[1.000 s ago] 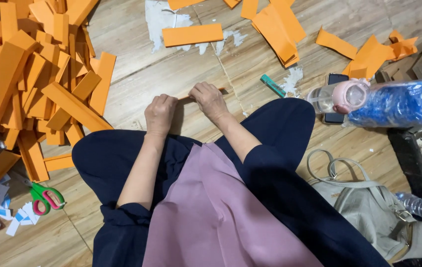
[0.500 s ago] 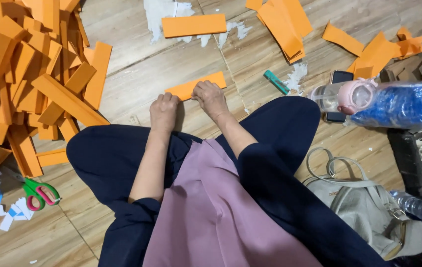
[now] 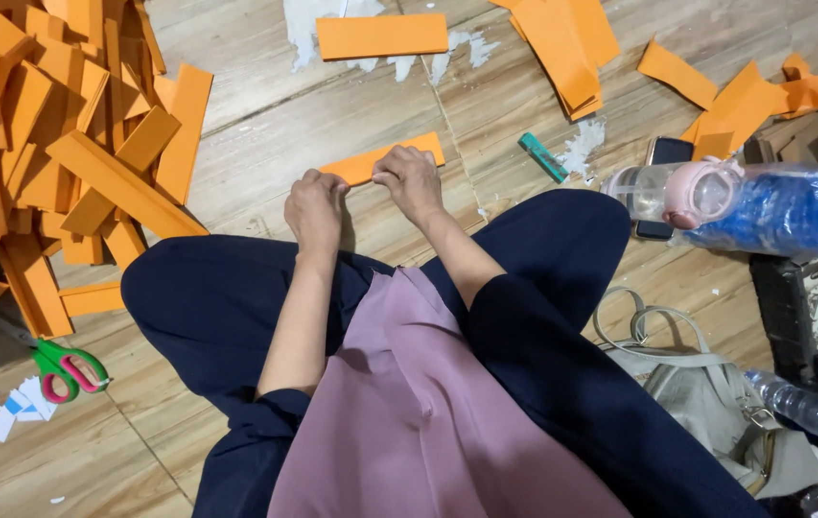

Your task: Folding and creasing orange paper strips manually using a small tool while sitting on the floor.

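Observation:
An orange paper strip (image 3: 425, 151) lies flat on the wooden floor in front of my crossed legs. My left hand (image 3: 314, 208) presses its near-left end with curled fingers. My right hand (image 3: 411, 179) grips the strip's near edge at the middle, fingers bent over it. Both hands hide part of the strip.
A big heap of orange folded strips (image 3: 54, 144) fills the left. More orange sheets (image 3: 562, 43) lie at the far right. Green-and-pink scissors (image 3: 66, 364) sit at lower left. A green glue stick (image 3: 543, 156), a phone (image 3: 663, 153), a clear bottle with pink cap (image 3: 687, 192) and a grey bag (image 3: 706, 393) are on the right.
The thin folded strip under my hands has opened out into a wider flat orange strip. Both hands stayed at its near edge.

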